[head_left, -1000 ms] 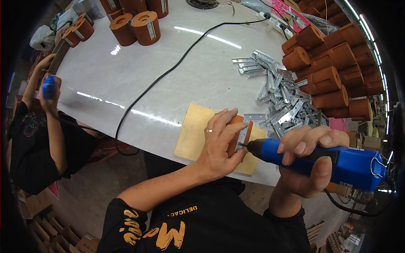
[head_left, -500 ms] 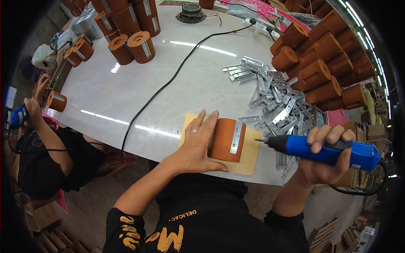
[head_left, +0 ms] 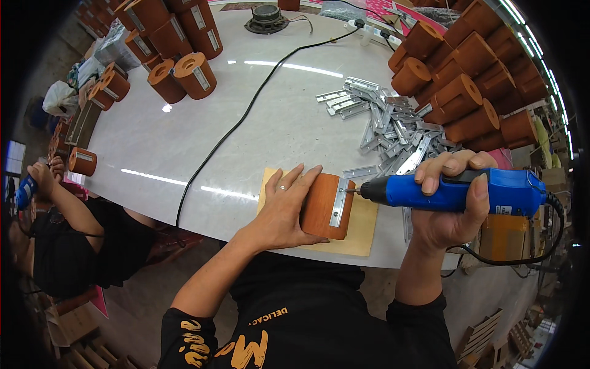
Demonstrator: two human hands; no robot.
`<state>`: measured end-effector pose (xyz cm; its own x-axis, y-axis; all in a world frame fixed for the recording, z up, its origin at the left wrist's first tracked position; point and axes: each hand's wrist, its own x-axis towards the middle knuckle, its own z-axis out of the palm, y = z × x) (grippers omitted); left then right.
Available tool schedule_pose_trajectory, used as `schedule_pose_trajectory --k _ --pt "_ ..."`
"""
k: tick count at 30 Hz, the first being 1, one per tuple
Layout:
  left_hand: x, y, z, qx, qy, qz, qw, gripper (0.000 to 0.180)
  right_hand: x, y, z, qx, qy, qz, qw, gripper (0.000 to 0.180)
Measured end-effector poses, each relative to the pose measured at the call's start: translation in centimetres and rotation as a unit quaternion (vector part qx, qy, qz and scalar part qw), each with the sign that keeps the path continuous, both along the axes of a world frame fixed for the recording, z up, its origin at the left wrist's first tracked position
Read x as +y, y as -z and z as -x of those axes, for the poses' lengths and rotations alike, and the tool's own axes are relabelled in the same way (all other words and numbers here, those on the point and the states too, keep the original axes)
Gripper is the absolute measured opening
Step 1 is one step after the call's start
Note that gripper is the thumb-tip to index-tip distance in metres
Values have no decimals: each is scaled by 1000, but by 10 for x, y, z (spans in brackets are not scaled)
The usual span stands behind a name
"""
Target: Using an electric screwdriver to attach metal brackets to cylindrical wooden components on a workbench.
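Note:
My left hand [head_left: 284, 208] grips an orange-brown wooden cylinder [head_left: 319, 206] from its left side, thumb at the near end. The cylinder lies on its side on a yellowish square sheet [head_left: 295, 252]. A narrow silver metal strip with holes [head_left: 337, 206] sits along its right side. In my right hand [head_left: 452, 190] is a blue electric screwdriver [head_left: 402, 192] with a black nose, its fingers wrapped round the body. The screwdriver's bit points left and meets the strip near its upper part.
Loose metal strips [head_left: 393, 132] are heaped beyond the screwdriver. Stacked wooden cylinders [head_left: 455, 98] stand at the right and more [head_left: 195, 75] at the back left. A black cable [head_left: 246, 114] crosses the table [head_left: 147, 141]. At the left, another person's hand [head_left: 43, 178] holds a blue screwdriver.
The screwdriver in my right hand has moved left and up, bringing its bit onto the metal strip. My left hand and the cylinder have tilted slightly. The other person's arm has shifted.

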<state>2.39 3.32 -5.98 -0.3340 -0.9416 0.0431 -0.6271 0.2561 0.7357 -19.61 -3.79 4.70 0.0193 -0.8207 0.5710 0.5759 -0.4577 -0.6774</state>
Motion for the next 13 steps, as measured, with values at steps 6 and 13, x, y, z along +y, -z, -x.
schedule_pose_trajectory --k 6,13 --pt "0 3 0 21 -7 9 1000 116 -5 2 -6 11 -24 4 1000 26" --pt "1 6 -1 23 -7 11 1000 114 -8 0 -10 32 -55 17 998 28"
